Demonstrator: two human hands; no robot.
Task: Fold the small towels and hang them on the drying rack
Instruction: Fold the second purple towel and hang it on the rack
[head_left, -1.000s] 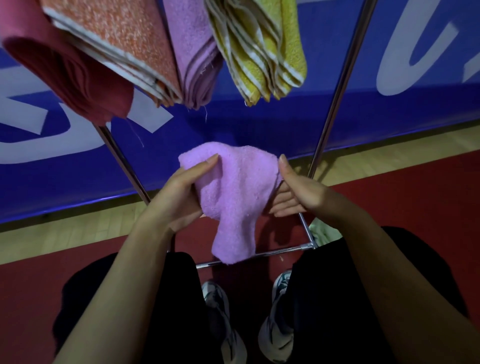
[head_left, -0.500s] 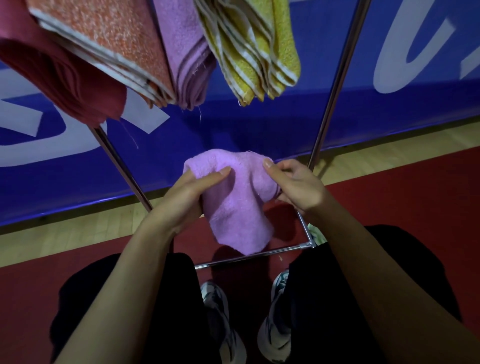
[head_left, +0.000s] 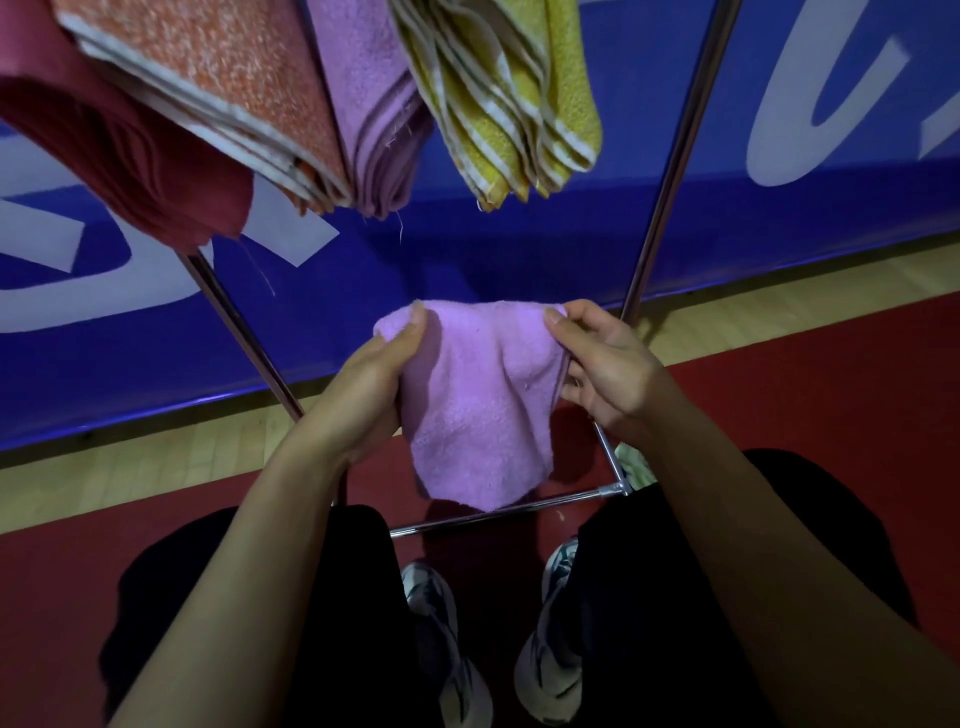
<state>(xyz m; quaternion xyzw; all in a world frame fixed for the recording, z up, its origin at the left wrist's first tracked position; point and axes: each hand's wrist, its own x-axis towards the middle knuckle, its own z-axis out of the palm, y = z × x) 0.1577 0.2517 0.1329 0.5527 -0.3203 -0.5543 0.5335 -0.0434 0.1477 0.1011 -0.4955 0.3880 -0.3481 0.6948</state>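
Note:
A small lilac towel (head_left: 480, 405) hangs between my hands in front of me, its lower corner pointing down. My left hand (head_left: 366, 384) pinches its upper left corner with the thumb on top. My right hand (head_left: 605, 369) pinches the upper right corner. Above, on the drying rack, hang folded towels: a dark red one (head_left: 119, 156), an orange one (head_left: 223, 88), a lilac one (head_left: 374, 104) and a yellow striped one (head_left: 509, 98). The rack's metal legs (head_left: 675, 156) slant down on both sides of my hands.
The rack's low crossbar (head_left: 498, 512) runs just under the hanging towel, above my shoes (head_left: 550, 623). A blue banner (head_left: 779, 218) with white letters stands behind the rack. The floor is red mat (head_left: 831, 389) with a wooden strip by the banner. A pale cloth (head_left: 631, 462) lies by the rack's foot.
My hands have moved apart and slid to the towel's top corners, spreading its upper edge wider. The towel hangs flatter than before.

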